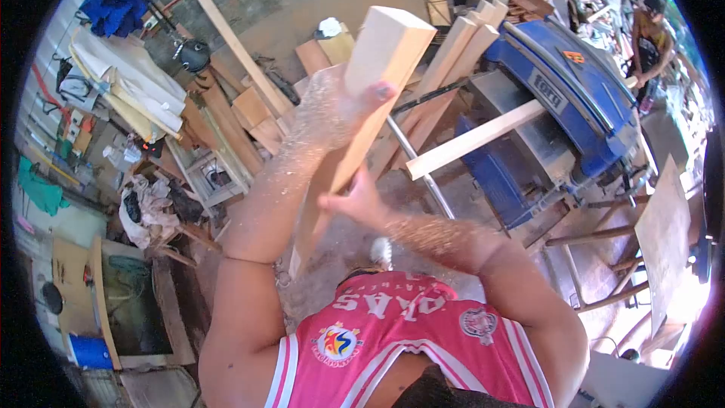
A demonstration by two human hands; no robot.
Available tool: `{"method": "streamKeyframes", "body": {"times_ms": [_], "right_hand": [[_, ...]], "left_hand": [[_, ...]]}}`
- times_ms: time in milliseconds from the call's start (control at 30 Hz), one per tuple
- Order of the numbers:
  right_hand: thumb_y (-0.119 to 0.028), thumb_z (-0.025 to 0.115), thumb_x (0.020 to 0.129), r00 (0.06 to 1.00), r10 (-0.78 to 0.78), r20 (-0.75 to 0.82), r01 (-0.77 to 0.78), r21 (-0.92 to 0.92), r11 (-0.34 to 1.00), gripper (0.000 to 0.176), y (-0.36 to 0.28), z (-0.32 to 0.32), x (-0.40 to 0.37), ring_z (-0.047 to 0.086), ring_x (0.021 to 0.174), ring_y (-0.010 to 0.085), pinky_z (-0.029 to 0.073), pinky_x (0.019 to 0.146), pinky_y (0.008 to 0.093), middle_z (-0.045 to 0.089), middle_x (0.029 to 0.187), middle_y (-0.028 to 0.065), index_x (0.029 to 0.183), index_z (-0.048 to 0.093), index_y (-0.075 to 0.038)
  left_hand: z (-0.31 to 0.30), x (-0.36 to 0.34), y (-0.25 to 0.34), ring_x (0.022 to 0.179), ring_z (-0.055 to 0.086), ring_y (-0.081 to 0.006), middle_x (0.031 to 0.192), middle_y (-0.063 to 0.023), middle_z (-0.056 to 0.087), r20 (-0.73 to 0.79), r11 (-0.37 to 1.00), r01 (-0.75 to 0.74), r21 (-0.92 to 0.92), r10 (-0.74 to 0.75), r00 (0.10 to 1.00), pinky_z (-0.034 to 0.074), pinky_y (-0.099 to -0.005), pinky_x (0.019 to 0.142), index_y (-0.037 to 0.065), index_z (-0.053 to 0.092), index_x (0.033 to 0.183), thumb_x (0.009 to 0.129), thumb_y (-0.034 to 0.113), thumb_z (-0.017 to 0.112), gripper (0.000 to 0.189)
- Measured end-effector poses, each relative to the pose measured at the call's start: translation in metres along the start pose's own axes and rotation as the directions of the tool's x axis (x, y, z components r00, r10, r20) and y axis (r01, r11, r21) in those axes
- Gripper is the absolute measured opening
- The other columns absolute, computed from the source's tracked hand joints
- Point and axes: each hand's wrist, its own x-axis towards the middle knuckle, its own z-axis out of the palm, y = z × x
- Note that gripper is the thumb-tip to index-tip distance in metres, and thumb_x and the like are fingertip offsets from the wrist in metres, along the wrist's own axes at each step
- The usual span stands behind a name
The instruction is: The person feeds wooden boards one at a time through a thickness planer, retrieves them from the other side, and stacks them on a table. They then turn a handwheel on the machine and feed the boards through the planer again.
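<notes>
A thick, pale wooden beam (387, 38) slants upright in front of my chest, its squared end toward the top. My left hand (351, 109) grips the beam's upper half, with the thumb across its near side. Lower down, my right hand (359, 200) holds the edge, its fingers partly hidden behind the wood. Sawdust coats both forearms. To the right of the beam, a long pale board (476, 140) sticks out of a blue thickness planer (563, 79).
Several planks (461, 49) lean behind the beam, and wood offcuts (253, 109) lie at left. A metal bar (423, 170) crosses near the planer. Another person (649, 45) stands behind the machine at far right. A flat sheet (661, 234) stands near the right edge.
</notes>
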Motion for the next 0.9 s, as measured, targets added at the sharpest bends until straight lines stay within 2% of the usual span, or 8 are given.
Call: {"method": "streamKeyframes", "body": {"times_ms": [67,167,300,333,367,567,633,900], "right_hand": [[-0.023,0.079,0.077,0.919,0.250,-0.306,-0.214,0.148,0.966,0.063,-0.014,0.007,0.000,0.058,0.102,0.0185,0.047,0.092,0.0338,0.061,0.110,0.0112,0.126,0.046,0.001],[-0.021,0.074,0.081,0.887,0.213,-0.410,-0.083,0.313,0.946,0.052,-0.007,-0.013,-0.006,0.059,0.096,0.0156,0.049,0.085,0.0321,0.061,0.105,0.0079,0.119,0.048,0.002],[-0.020,0.071,0.083,0.859,0.279,-0.429,-0.087,0.415,0.906,0.047,-0.032,-0.039,-0.009,0.059,0.094,0.0142,0.050,0.084,0.0320,0.061,0.102,0.0075,0.118,0.048,0.002],[-0.023,0.068,0.085,0.811,0.261,-0.524,-0.065,0.364,0.929,0.045,-0.022,-0.046,-0.011,0.062,0.085,0.0183,0.053,0.079,0.0334,0.061,0.099,0.0096,0.116,0.046,0.001],[-0.023,0.068,0.085,0.785,0.244,-0.569,-0.049,0.335,0.941,0.045,-0.018,-0.057,-0.013,0.062,0.085,0.0183,0.053,0.079,0.0334,0.061,0.099,0.0096,0.116,0.046,0.001],[-0.034,0.060,0.090,0.634,0.152,-0.759,0.020,0.212,0.977,0.041,-0.048,-0.107,-0.044,0.064,0.081,0.0227,0.056,0.073,0.0371,0.062,0.094,0.0137,0.111,0.048,-0.001],[-0.031,0.057,0.093,0.458,0.202,-0.866,0.008,0.231,0.973,0.035,-0.055,-0.123,-0.054,0.065,0.074,0.0230,0.056,0.066,0.0377,0.061,0.089,0.0128,0.108,0.049,-0.001],[-0.046,0.058,0.091,0.233,0.411,-0.881,-0.098,0.399,0.912,0.054,0.047,-0.245,-0.128,0.065,0.078,0.0309,0.056,0.069,0.0441,0.060,0.095,0.0150,0.119,0.048,-0.001]], "left_hand": [[0.011,0.010,0.014,0.085,0.068,-0.0333,0.091,-0.0198,0.069,0.056,0.997,-0.014,0.071,0.010,0.998,0.051,-0.0426,0.075,-0.002,0.065,0.106,0.079,0.068,0.059,0.075],[0.021,0.020,0.014,0.097,0.065,-0.0389,0.102,-0.0236,0.067,0.123,0.999,-0.028,0.022,0.025,0.992,0.050,-0.0427,0.082,-0.001,0.060,0.117,0.085,0.058,0.058,0.067],[0.047,-0.047,-0.116,0.117,0.057,-0.0302,0.123,-0.0212,0.060,0.654,0.967,0.189,-0.169,-0.033,0.755,0.044,-0.0405,0.094,0.001,0.048,0.134,0.092,0.048,0.053,0.063],[0.087,-0.100,-0.177,0.110,0.058,-0.0263,0.122,-0.0161,0.061,0.372,0.858,-0.082,-0.508,0.304,0.877,0.044,-0.0395,0.094,0.001,0.050,0.133,0.094,0.043,0.052,0.057],[0.093,-0.093,-0.179,0.110,0.058,-0.0263,0.122,-0.0161,0.061,0.397,0.840,-0.084,-0.537,0.340,0.853,0.044,-0.0395,0.094,0.001,0.050,0.133,0.094,0.043,0.052,0.057],[0.094,-0.205,-0.192,0.109,0.058,-0.0259,0.121,-0.0160,0.062,0.716,0.864,0.174,-0.472,0.261,0.648,0.044,-0.0390,0.094,0.001,0.051,0.132,0.095,0.043,0.051,0.056],[0.088,-0.217,-0.202,0.109,0.058,-0.0257,0.121,-0.0160,0.062,0.783,0.871,0.266,-0.413,0.191,0.592,0.043,-0.0389,0.094,0.000,0.051,0.131,0.095,0.043,0.051,0.056],[-0.013,-0.306,-0.286,0.108,0.058,-0.0251,0.120,-0.0159,0.062,0.877,0.896,0.443,-0.032,-0.188,0.443,0.043,-0.0382,0.094,-0.001,0.052,0.130,0.095,0.042,0.050,0.055]]}}
